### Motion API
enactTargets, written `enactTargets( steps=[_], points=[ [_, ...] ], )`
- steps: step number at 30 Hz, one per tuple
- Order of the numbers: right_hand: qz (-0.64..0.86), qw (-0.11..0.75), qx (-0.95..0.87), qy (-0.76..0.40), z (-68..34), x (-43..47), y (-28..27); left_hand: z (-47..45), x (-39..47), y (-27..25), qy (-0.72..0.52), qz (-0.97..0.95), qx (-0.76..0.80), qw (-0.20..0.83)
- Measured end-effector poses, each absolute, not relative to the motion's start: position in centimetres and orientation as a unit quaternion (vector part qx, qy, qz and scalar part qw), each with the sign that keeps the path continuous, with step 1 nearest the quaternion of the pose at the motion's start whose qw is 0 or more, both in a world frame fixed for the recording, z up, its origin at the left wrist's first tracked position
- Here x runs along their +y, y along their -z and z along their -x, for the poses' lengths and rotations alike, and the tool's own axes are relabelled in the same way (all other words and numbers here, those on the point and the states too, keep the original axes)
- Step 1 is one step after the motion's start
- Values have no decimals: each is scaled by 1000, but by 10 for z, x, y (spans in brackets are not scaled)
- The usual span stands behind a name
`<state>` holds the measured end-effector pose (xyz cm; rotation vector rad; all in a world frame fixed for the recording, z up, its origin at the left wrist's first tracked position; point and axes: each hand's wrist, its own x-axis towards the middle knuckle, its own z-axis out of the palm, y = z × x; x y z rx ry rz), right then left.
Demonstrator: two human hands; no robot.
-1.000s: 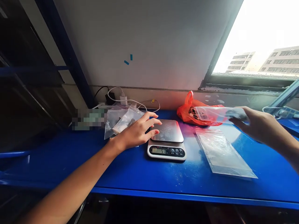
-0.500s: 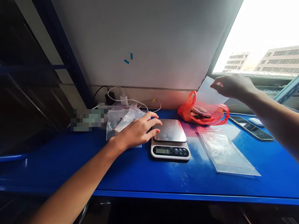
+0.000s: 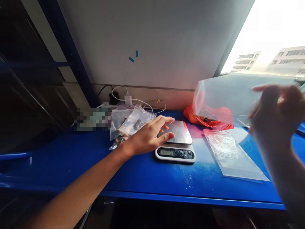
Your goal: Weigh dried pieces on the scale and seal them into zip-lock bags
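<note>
My left hand point(image 3: 151, 135) hovers with its fingers apart over the left side of a kitchen scale point(image 3: 183, 135); nothing is in it. The scale's display reads what looks like 5.7. My right hand point(image 3: 274, 109), blurred by motion, grips a clear plastic bag point(image 3: 216, 90) by its right end. That bag stretches leftward in the air, in front of the wall and above a red plastic bag point(image 3: 190, 115). Inside the red bag are dark brownish pieces, partly hidden. Flat zip bags point(image 3: 234, 156) lie on the table right of the scale.
Several filled zip bags point(image 3: 137, 119) lie left of the scale, partly behind my left hand. Behind them are a white charger point(image 3: 128, 99) and cables. The blue table point(image 3: 143, 178) has its front edge near me. A window point(image 3: 274, 31) is at the right.
My right hand has moved right and nearer to me, drawing the clear bag out long over the red bag. My left hand has shifted slightly right over the scale, still empty.
</note>
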<state>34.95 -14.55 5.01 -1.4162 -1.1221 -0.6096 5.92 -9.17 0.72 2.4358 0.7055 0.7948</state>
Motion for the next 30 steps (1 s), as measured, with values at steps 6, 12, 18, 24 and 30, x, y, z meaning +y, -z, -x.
enactTargets(
  steps=[6,12,18,24,30],
  points=[
    [437,648,-621,-59,-294,-166,15,-66,-85,2,-360,-769,270,455],
    [397,648,-635,-136,-291,-169,22,-61,-75,-11,-436,-628,331,554],
    [346,612,-636,-320,-305,-169,9,-51,-75,-20,-416,-635,341,554],
    [403,549,-608,-409,-305,-153,11,-57,-89,-25,-288,-742,357,488],
    [477,349,-704,-392,-284,-158,21,-72,-111,-18,-200,-841,324,383]
  ],
)
